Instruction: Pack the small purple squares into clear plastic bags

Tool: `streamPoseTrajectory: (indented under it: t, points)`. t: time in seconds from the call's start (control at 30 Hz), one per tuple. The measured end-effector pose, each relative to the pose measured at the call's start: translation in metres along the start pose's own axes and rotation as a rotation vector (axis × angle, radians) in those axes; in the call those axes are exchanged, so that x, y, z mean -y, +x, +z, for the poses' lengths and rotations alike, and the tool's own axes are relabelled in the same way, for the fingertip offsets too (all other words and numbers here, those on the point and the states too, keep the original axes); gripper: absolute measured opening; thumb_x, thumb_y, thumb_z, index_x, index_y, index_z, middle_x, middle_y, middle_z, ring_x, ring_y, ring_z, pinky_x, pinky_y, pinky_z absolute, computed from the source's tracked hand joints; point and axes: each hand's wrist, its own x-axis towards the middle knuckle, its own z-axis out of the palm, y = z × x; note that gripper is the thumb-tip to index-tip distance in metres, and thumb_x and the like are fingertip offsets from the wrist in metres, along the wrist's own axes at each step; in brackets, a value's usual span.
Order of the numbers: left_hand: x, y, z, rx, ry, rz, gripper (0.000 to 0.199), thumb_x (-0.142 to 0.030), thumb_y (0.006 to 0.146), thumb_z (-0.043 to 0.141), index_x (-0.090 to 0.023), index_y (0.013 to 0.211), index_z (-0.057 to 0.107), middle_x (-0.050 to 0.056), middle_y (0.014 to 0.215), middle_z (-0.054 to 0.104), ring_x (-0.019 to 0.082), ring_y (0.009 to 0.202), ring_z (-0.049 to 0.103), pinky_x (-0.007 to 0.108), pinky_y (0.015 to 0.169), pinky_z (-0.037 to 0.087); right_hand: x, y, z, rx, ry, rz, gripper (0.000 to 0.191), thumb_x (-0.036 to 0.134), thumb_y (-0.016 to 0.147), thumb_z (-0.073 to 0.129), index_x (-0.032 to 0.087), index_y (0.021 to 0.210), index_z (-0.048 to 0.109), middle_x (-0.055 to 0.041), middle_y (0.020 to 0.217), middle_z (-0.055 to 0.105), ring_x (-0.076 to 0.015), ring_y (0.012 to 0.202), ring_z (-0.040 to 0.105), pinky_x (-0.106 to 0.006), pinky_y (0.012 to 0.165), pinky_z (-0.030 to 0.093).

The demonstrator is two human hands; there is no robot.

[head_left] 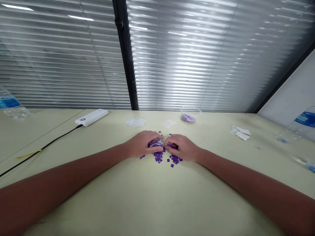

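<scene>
On the pale table, my left hand (142, 144) is closed around a small clear plastic bag (157, 143) with purple pieces showing through it. Close beside it, my right hand (183, 147) has its fingers curled and pinched together at the bag's right end. Whether they grip the bag's edge or some pieces is hidden. Several small purple square pieces (158, 156) lie loose on the table under and in front of both hands. A few more are scattered behind them.
Behind the hands are a clear round dish (191, 113) with lilac pieces and a flat clear plastic bag (136, 121). A white power bank (92, 117) with a black cable (59, 136) lies left. Crumpled white paper (241, 132) and water bottles (305, 119) are right; another bottle (11, 103) stands far left.
</scene>
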Motion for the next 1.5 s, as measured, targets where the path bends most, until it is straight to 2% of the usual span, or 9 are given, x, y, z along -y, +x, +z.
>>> streamPoseTrajectory:
  t: [0.13, 0.27, 0.43, 0.6, 0.7, 0.87, 1.0, 1.17, 1.5]
  points:
    - [0.000, 0.000, 0.000, -0.009, -0.005, 0.004, 0.048, -0.063, 0.098, 0.054, -0.024, 0.122, 0.066, 0.006, 0.108, 0.071, 0.024, 0.096, 0.064, 0.032, 0.081, 0.044, -0.003, -0.001, 0.002, -0.025, 0.012, -0.026, 0.008, 0.022, 0.101, 0.059, 0.022, 0.101, 0.068, -0.0024, 0.089, 0.070, -0.0170, 0.082, 0.061, -0.029, 0.076, 0.046]
    - [-0.001, 0.000, -0.001, 0.001, -0.016, 0.012, 0.049, -0.064, 0.099, 0.052, -0.023, 0.122, 0.066, 0.006, 0.105, 0.071, 0.023, 0.094, 0.063, 0.032, 0.081, 0.043, -0.006, -0.001, 0.004, -0.110, 0.026, -0.093, 0.011, 0.022, 0.103, 0.056, 0.022, 0.103, 0.067, -0.0041, 0.096, 0.073, -0.0185, 0.088, 0.063, -0.031, 0.080, 0.048]
    - [-0.004, -0.002, -0.003, 0.007, 0.002, 0.071, 0.045, -0.059, 0.103, 0.050, -0.023, 0.126, 0.062, 0.007, 0.104, 0.069, 0.023, 0.093, 0.061, 0.033, 0.082, 0.042, -0.003, 0.000, 0.007, -0.183, -0.009, -0.197, 0.013, 0.023, 0.103, 0.055, 0.023, 0.101, 0.068, -0.0041, 0.091, 0.074, -0.0199, 0.080, 0.060, -0.035, 0.077, 0.047]
    - [-0.010, -0.004, -0.006, 0.002, 0.048, 0.163, 0.044, -0.059, 0.102, 0.052, -0.021, 0.121, 0.062, 0.008, 0.103, 0.068, 0.024, 0.093, 0.061, 0.035, 0.085, 0.042, 0.005, 0.000, 0.011, -0.220, -0.016, -0.197, 0.008, 0.025, 0.101, 0.060, 0.023, 0.096, 0.065, -0.0036, 0.087, 0.071, -0.0196, 0.080, 0.059, -0.034, 0.073, 0.046]
    - [-0.011, -0.006, -0.007, 0.003, 0.088, 0.204, 0.045, -0.061, 0.100, 0.054, -0.020, 0.117, 0.063, 0.009, 0.102, 0.068, 0.025, 0.091, 0.059, 0.036, 0.084, 0.041, 0.008, -0.001, 0.011, -0.246, -0.020, -0.177, 0.012, 0.030, 0.100, 0.064, 0.022, 0.091, 0.062, -0.0034, 0.083, 0.068, -0.0193, 0.078, 0.057, -0.032, 0.070, 0.044]
    - [-0.008, -0.005, -0.005, -0.026, 0.023, 0.152, 0.044, -0.061, 0.098, 0.056, -0.022, 0.115, 0.064, 0.006, 0.098, 0.067, 0.023, 0.088, 0.060, 0.034, 0.080, 0.043, 0.008, 0.000, 0.008, -0.273, -0.013, -0.154, 0.016, 0.034, 0.100, 0.063, 0.022, 0.091, 0.059, -0.0039, 0.084, 0.067, -0.0192, 0.078, 0.057, -0.032, 0.071, 0.045]
    - [-0.004, -0.003, -0.003, -0.073, 0.012, 0.080, 0.043, -0.060, 0.101, 0.051, -0.021, 0.112, 0.064, 0.007, 0.097, 0.067, 0.023, 0.090, 0.059, 0.034, 0.080, 0.043, 0.008, 0.001, 0.007, -0.251, -0.009, -0.061, 0.008, 0.029, 0.100, 0.060, 0.022, 0.101, 0.062, -0.0049, 0.091, 0.067, -0.0200, 0.085, 0.058, -0.032, 0.075, 0.046]
    - [-0.004, -0.002, -0.002, -0.102, 0.051, 0.021, 0.042, -0.058, 0.103, 0.047, -0.022, 0.114, 0.065, 0.006, 0.099, 0.067, 0.024, 0.092, 0.058, 0.036, 0.084, 0.042, 0.007, 0.003, 0.007, -0.149, -0.034, 0.055, 0.011, 0.033, 0.097, 0.064, 0.022, 0.098, 0.063, -0.0007, 0.082, 0.063, -0.0164, 0.076, 0.056, -0.028, 0.070, 0.043]
    - [-0.002, -0.003, -0.001, -0.073, 0.030, 0.038, 0.045, -0.057, 0.105, 0.041, -0.021, 0.110, 0.066, 0.007, 0.095, 0.066, 0.023, 0.088, 0.057, 0.034, 0.079, 0.042, 0.004, 0.003, 0.008, -0.098, -0.007, -0.006, 0.017, 0.034, 0.092, 0.070, 0.021, 0.085, 0.062, 0.0018, 0.074, 0.059, -0.0144, 0.070, 0.053, -0.027, 0.068, 0.041]
